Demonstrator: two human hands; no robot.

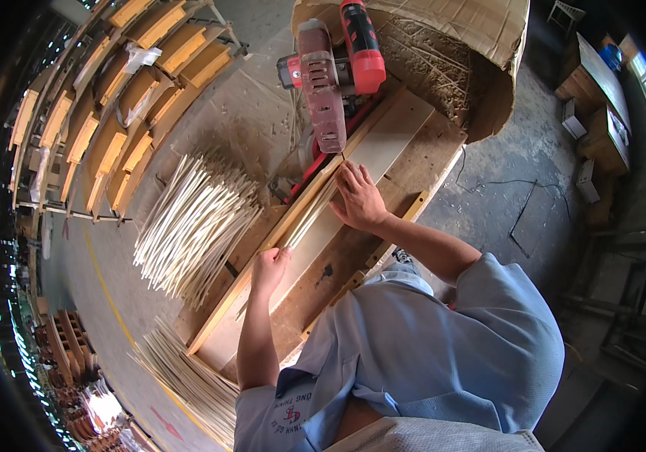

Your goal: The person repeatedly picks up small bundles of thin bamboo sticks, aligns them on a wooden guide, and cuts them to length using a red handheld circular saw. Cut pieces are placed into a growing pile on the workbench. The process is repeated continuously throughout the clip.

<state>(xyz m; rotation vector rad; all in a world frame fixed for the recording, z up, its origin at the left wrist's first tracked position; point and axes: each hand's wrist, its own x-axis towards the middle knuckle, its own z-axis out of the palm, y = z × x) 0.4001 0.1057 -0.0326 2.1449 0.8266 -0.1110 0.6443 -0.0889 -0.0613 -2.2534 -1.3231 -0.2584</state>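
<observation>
A bundle of thin pale sticks (pixel 309 215) lies lengthwise along the wooden fence (pixel 242 283) of a sloping work board. My left hand (pixel 269 270) is closed around the bundle at its lower part. Farther up, my right hand (pixel 359 197) bears down on the same sticks, fingers bent over them toward the fence. Just past those fingertips stands a red power saw (pixel 323 90) with a dusty blade guard. Whether its blade touches the sticks is hidden by the guard.
Left of the board lies a large heap of cut pale sticks (pixel 199 226). Longer sticks (pixel 187 380) rest below it. Behind the saw, an open cardboard box (pixel 489 68) holds offcuts and dust. Racks of wooden parts (pixel 120 105) stand at the far left; a cable (pixel 515 181) crosses the right floor.
</observation>
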